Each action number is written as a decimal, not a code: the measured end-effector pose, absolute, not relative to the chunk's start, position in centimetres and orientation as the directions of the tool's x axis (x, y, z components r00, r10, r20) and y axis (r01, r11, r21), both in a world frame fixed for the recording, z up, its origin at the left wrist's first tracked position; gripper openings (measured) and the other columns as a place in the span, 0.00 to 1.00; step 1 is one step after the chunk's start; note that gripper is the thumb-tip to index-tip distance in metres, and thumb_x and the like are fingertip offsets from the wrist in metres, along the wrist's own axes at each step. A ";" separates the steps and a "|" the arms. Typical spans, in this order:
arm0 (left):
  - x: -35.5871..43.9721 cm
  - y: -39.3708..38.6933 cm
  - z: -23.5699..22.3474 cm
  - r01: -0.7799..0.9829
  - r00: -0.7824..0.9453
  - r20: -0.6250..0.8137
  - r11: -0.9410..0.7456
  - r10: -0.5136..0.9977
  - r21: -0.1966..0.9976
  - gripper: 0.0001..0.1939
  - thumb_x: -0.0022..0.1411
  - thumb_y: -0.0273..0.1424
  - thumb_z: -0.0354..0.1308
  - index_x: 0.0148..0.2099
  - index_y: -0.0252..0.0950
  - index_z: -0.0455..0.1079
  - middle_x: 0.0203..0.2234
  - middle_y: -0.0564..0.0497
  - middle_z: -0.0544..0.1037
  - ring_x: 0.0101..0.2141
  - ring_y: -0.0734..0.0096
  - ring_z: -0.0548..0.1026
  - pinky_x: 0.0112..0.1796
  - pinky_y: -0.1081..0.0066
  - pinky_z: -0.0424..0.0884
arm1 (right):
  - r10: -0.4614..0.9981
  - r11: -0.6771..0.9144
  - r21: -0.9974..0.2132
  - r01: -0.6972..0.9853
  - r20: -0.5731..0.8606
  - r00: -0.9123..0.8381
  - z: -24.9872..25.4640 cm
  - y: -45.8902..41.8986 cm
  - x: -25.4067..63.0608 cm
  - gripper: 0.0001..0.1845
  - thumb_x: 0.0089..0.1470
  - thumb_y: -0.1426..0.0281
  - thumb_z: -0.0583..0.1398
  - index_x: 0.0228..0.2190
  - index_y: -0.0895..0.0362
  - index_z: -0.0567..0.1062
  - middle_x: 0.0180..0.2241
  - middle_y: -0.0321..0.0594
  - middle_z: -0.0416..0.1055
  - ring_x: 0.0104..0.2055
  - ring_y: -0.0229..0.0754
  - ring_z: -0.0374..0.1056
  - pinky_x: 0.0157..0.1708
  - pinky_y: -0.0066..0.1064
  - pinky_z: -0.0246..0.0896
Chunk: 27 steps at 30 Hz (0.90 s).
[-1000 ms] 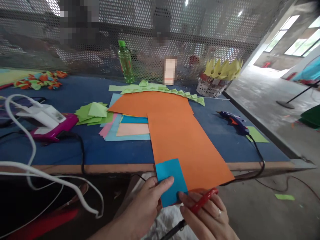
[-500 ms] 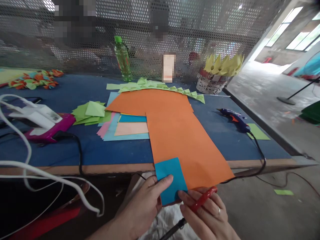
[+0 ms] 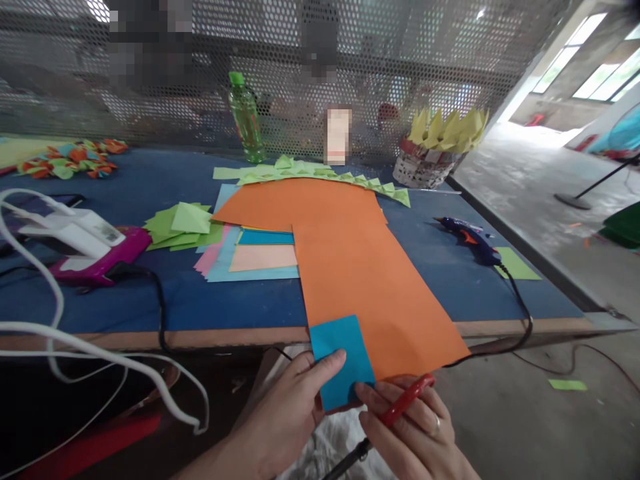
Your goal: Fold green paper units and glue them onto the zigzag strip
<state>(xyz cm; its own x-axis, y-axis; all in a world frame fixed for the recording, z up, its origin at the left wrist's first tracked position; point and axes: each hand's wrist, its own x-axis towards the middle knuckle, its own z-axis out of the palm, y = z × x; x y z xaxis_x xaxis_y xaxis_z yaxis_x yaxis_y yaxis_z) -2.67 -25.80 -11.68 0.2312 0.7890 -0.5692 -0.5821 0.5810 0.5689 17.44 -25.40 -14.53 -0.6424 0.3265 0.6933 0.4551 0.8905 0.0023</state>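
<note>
My left hand (image 3: 293,413) pinches a small blue paper rectangle (image 3: 343,357) just below the table's front edge, thumb on top of it. My right hand (image 3: 413,430) is closed round red-handled scissors (image 3: 403,400), whose dark blades point down and left under the paper. A ring shows on one finger. Right behind the blue piece a long orange paper sheet (image 3: 360,280) lies on the blue table (image 3: 100,300) and overhangs its edge.
Green folded papers (image 3: 183,223), pastel sheets (image 3: 260,257), a pink tool with white cable (image 3: 100,260), a blue glue gun (image 3: 473,240) with black cord, a green bottle (image 3: 245,120), a basket of yellow folds (image 3: 433,157), and a mesh screen behind.
The view shifted slightly a second ago. My hands, the blue paper and the scissors have stayed almost still since.
</note>
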 end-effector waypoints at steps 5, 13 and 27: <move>-2.7 -25.8 -11.7 -0.591 0.225 -0.569 0.575 0.791 0.566 0.19 0.58 0.38 0.68 0.49 0.35 0.77 0.45 0.43 0.83 0.41 0.56 0.81 0.44 0.59 0.75 | 0.367 0.873 -0.053 0.484 0.726 -0.582 -14.3 -25.7 17.0 0.19 0.71 0.73 0.48 0.39 0.56 0.79 0.41 0.36 0.83 0.48 0.37 0.74 0.67 0.36 0.47; -2.8 -25.9 -11.9 -0.585 0.226 -0.555 0.568 0.800 0.579 0.16 0.61 0.37 0.65 0.50 0.37 0.77 0.45 0.43 0.83 0.40 0.57 0.81 0.43 0.60 0.75 | 0.404 0.857 -0.100 0.506 0.739 -0.539 -14.3 -26.0 16.5 0.16 0.70 0.72 0.51 0.39 0.55 0.78 0.39 0.36 0.84 0.45 0.36 0.76 0.67 0.33 0.46; -2.6 -25.9 -12.0 -0.569 0.183 -0.575 0.563 0.797 0.599 0.15 0.57 0.39 0.68 0.45 0.38 0.76 0.43 0.46 0.83 0.42 0.56 0.81 0.41 0.63 0.75 | 0.438 0.841 -0.125 0.526 0.729 -0.526 -13.3 -26.2 16.0 0.18 0.70 0.72 0.48 0.39 0.54 0.78 0.37 0.35 0.84 0.44 0.35 0.77 0.66 0.30 0.47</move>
